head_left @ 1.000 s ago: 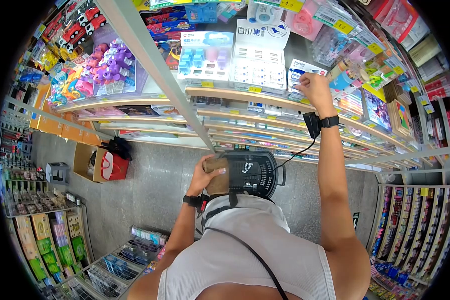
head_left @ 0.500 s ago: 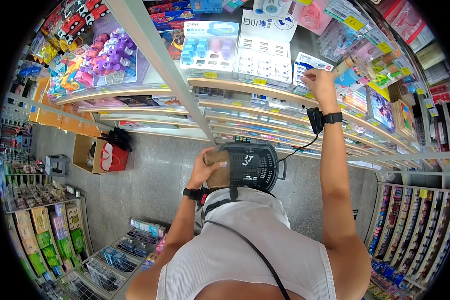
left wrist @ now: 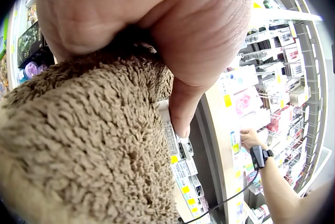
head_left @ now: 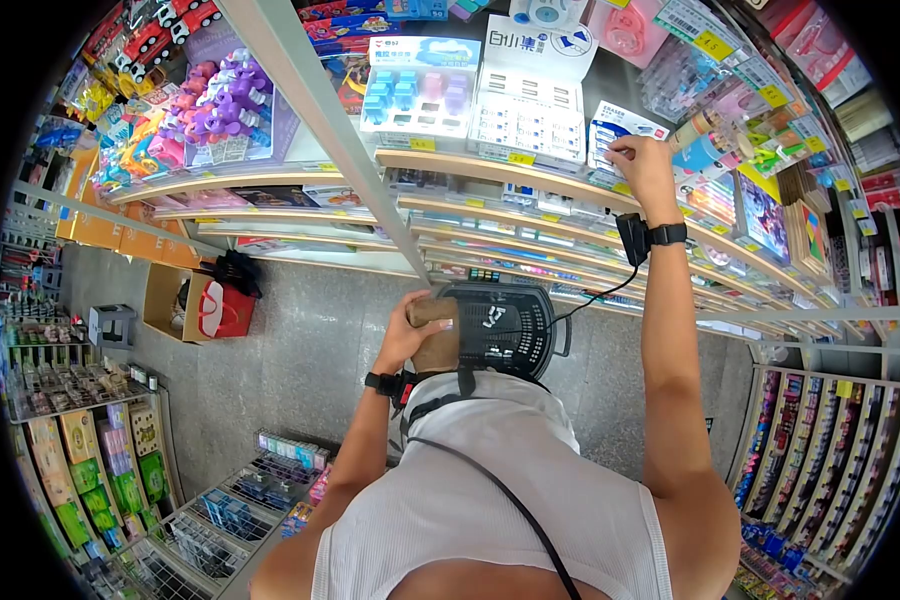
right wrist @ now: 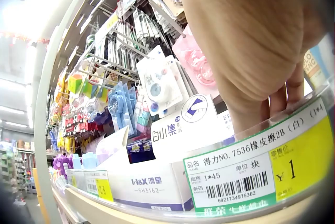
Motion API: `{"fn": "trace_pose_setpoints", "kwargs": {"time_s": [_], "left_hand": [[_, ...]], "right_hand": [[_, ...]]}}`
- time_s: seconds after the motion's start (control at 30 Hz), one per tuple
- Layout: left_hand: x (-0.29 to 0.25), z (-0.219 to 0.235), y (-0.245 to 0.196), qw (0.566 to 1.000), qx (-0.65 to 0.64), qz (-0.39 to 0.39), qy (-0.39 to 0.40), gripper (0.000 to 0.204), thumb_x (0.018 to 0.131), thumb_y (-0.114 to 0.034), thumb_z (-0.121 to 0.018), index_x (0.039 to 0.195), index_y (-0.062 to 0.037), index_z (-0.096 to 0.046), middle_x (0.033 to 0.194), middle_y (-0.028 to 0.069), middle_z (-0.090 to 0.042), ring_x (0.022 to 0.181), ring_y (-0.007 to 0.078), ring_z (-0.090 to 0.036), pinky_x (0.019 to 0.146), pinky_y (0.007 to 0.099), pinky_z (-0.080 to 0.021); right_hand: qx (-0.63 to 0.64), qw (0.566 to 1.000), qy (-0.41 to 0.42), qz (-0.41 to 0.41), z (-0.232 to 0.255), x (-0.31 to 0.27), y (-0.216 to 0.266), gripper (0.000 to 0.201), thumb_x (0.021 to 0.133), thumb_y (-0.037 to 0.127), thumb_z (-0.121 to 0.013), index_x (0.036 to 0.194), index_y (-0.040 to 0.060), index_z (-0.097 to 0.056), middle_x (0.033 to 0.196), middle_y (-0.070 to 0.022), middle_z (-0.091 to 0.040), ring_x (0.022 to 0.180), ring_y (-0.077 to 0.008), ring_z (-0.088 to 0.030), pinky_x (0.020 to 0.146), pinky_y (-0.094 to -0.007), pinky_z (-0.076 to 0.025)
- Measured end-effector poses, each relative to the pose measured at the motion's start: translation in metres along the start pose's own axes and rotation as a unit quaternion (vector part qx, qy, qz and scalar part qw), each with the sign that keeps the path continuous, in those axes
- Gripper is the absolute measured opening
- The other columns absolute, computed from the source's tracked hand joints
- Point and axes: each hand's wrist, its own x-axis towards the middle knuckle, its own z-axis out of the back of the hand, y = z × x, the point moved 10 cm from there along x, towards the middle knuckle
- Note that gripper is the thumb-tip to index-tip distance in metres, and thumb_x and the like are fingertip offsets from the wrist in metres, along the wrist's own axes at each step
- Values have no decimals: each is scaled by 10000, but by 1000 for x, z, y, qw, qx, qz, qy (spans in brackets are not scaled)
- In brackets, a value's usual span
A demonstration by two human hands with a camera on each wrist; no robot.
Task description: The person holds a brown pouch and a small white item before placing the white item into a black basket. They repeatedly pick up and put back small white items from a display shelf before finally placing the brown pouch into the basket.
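In the head view my right hand [head_left: 645,170] reaches over the shelf's front lip into the open white-and-blue eraser box [head_left: 610,118]. Its thumb and fingertips are close together there. The right wrist view shows its fingers pointing down behind the price label [right wrist: 235,174]; I cannot tell whether they pinch an eraser. Low in front of the body, my left hand [head_left: 402,335] grips a brown fleecy thing [head_left: 437,350], its thumb lying across the top. That thing overlaps the left end of a black shopping basket [head_left: 515,335]. Its curly pile [left wrist: 99,135] fills much of the left wrist view.
Left of the eraser box stand a white display box [head_left: 530,120] and a box of blue and purple items [head_left: 420,95]. Bottles [head_left: 700,150] stand to its right. A metal upright [head_left: 330,140] divides the shelves. A cardboard box [head_left: 165,310] and red bag [head_left: 232,310] sit on the floor.
The shelf and its boxes have shifted a little right and up in the head view. My right hand stays at the eraser box, and my left hand keeps its grip on the brown fleecy thing.
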Motion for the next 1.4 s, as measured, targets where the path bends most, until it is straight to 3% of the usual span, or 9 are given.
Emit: {"fn": "trace_pose_setpoints", "kwargs": {"time_s": [0.27,0.37,0.43,0.57,0.63,0.77,0.97,1.03,1.4], "left_hand": [[1,-3,0,1000,-12,9,4,672,772,-71,-885,1349,2,-549,1163,120,-691,1084,195,-655,963,332,-529],[2,-4,-1,1000,-4,15,5,677,772,-74,-886,1353,3,-548,1165,121,-692,1080,194,-658,961,332,-532],[3,-8,-3,1000,-14,10,18,690,768,-70,-888,1362,1,-545,1172,126,-691,1077,194,-659,957,332,-536],[5,-14,-4,999,-26,11,21,692,766,-65,-888,1364,0,-547,1178,131,-691,1078,195,-660,956,332,-538],[5,-15,-6,1000,-10,0,23,630,802,-51,-857,1354,-10,-556,1172,110,-692,1074,183,-661,955,330,-543],[7,-17,-9,1000,-3,-8,29,637,799,-47,-857,1360,-13,-555,1176,111,-689,1077,184,-660,956,329,-543],[5,-16,-8,999,-17,0,31,644,797,-43,-857,1367,-20,-557,1176,113,-690,1079,188,-660,961,333,-543],[3,-15,-9,1000,-15,-2,25,644,797,-45,-858,1367,-23,-560,1175,113,-695,1077,188,-663,964,334,-542],[-1,-10,-5,1000,-5,3,18,653,787,-54,-871,1359,-13,-559,1175,120,-695,1081,195,-663,962,334,-540]], "right_hand": [[24,1000,-1,20,20,-1,-1,217,794,108,-810,973,-8,-768,873,-165,-755,762,-270,-721,733,-370,-563],[54,998,33,17,39,-7,1,253,809,92,-795,1035,-11,-752,929,-160,-761,791,-262,-719,746,-368,-562],[18,990,140,8,30,-15,1,261,826,82,-773,1070,-6,-741,973,-161,-762,847,-267,-723,780,-362,-559],[24,987,153,35,24,-21,-7,260,820,45,-764,1074,-7,-742,1010,-152,-762,897,-262,-717,823,-357,-555],[37,987,151,39,23,-21,-10,315,790,8,-780,1104,17,-749,1006,-110,-758,876,-192,-671,780,-327,-507],[47,986,154,49,23,-18,-12,333,775,-11,-780,1105,17,-751,1014,-98,-763,874,-186,-671,765,-324,-502],[32,979,199,36,21,-12,-7,246,761,-21,-795,1002,-14,-746,903,-107,-749,804,-206,-684,788,-338,-556],[85,969,231,-2,13,-11,-16,189,773,-13,-789,955,-25,-740,832,-86,-729,774,-176,-671,764,-325,-551],[104,978,159,82,4,23,19,130,816,15,-778,941,-18,-770,839,-95,-761,752,-170,-693,728,-320,-560]]}}
